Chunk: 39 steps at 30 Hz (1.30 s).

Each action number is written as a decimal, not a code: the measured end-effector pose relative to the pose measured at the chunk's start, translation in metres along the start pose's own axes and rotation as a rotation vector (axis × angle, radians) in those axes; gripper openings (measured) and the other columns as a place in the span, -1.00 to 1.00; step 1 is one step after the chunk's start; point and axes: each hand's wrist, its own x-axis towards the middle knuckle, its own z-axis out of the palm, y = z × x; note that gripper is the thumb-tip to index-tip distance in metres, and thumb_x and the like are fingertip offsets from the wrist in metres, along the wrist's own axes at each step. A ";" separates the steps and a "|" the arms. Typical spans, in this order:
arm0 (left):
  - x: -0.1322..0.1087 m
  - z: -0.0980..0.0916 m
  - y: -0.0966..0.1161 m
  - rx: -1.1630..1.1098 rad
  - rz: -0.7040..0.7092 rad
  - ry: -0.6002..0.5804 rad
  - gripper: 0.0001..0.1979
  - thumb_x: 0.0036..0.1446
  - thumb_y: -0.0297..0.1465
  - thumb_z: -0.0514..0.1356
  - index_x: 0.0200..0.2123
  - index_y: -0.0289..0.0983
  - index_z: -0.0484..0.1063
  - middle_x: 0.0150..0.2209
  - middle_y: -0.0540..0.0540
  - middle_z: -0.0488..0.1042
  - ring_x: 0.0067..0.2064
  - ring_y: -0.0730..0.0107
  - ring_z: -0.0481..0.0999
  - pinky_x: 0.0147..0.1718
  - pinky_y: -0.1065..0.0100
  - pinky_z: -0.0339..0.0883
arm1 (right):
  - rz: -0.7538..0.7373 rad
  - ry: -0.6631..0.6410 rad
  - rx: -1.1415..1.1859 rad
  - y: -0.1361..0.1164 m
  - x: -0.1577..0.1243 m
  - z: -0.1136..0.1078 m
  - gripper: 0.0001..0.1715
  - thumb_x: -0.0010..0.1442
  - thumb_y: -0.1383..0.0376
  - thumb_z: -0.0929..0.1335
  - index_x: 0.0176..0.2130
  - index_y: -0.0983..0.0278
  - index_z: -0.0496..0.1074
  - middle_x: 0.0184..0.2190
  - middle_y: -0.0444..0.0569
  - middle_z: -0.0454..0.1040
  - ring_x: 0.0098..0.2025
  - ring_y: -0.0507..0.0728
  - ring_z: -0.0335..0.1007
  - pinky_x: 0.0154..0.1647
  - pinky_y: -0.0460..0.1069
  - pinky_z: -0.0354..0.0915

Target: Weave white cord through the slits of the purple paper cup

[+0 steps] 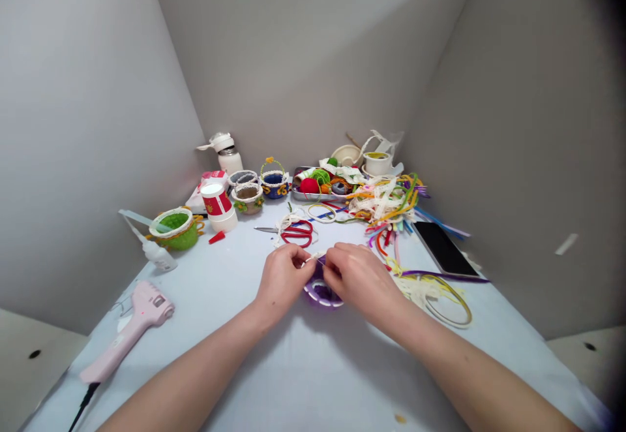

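Between my hands stands a small purple basket [323,297] with white stitches or trim along its near rim. My left hand [283,278] is closed at its far-left rim, thumb and fingertips pinching the edge near some white lace. On the other side, my right hand [359,278] is closed above the rim with its fingertips pressed together. A thin pale line, maybe a needle or thread, shows by those fingertips; what they hold is too small to tell. Just beyond my left hand lie red-handled scissors [297,233], with white lace on them.
A pink glue gun [134,327] and a white glue bottle [159,254] lie at left, near a green basket [178,239]. Finished-looking small baskets [248,198] and a tray of yarn [313,196] stand behind. Tangled ribbons [388,200] and a phone [445,249] are at right.
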 end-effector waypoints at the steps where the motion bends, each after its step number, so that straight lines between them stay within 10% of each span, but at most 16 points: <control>1: 0.000 0.000 0.000 0.003 0.000 0.002 -0.91 -0.01 -0.39 0.21 -0.49 -0.28 0.48 -0.47 -0.02 0.53 -0.43 0.40 0.46 -0.39 0.39 0.27 | 0.007 0.005 -0.006 -0.001 0.001 0.001 -0.78 0.21 0.38 0.28 -0.45 0.29 0.43 -0.45 -0.04 0.47 -0.35 0.09 0.35 -0.32 -0.02 0.03; 24: -0.003 0.001 -0.002 -0.050 0.069 -0.022 -0.89 0.04 -0.37 0.24 -0.43 -0.27 0.55 -0.42 -0.04 0.56 -0.40 0.40 0.48 -0.37 0.40 0.30 | 0.045 0.082 0.411 0.033 0.024 -0.003 -0.76 0.25 0.23 0.30 -0.39 0.28 0.48 -0.33 -0.06 0.51 -0.26 0.09 0.34 -0.24 -0.03 0.11; 32: -0.002 -0.001 0.000 -0.082 0.080 -0.042 -0.94 0.02 -0.44 0.25 -0.44 -0.27 0.55 -0.44 -0.02 0.55 -0.42 0.43 0.45 -0.39 0.42 0.27 | 0.113 -0.552 1.134 0.054 0.061 0.023 -0.73 0.02 0.12 0.44 -0.39 0.29 0.52 -0.47 -0.15 0.45 -0.40 0.02 0.28 -0.37 -0.09 0.15; 39: 0.002 -0.004 -0.001 -0.096 0.078 -0.098 -0.93 0.01 -0.44 0.25 -0.45 -0.28 0.55 -0.43 -0.03 0.56 -0.40 0.42 0.47 -0.38 0.42 0.28 | 0.257 -0.467 1.468 0.049 0.064 0.042 -0.66 -0.17 0.17 0.53 -0.50 0.35 0.43 -0.59 -0.20 0.33 -0.54 -0.06 0.13 -0.49 -0.11 0.05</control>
